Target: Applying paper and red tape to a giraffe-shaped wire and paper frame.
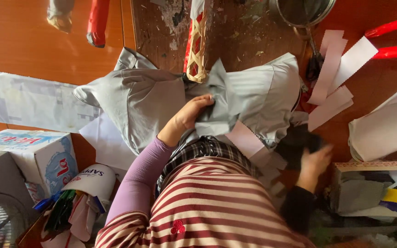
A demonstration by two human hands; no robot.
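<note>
A grey fabric piece point(148, 98) lies spread over the wooden table in front of me. My left hand point(194, 112), in a lilac sleeve, pinches a fold of this grey fabric near its middle. My right hand point(315, 160), in a dark sleeve and blurred, sits at the lower right and grips a piece of black cloth point(297, 144). A red tool with woven cane wrapping point(196, 43) stands above the fabric.
White paper strips point(334, 76) lie at the right, with red-handled tools point(391, 39) beyond. A metal pan point(302, 10) is at the top. A box of scraps point(373, 190) sits lower right, a cardboard box point(37, 154) and a bag lower left.
</note>
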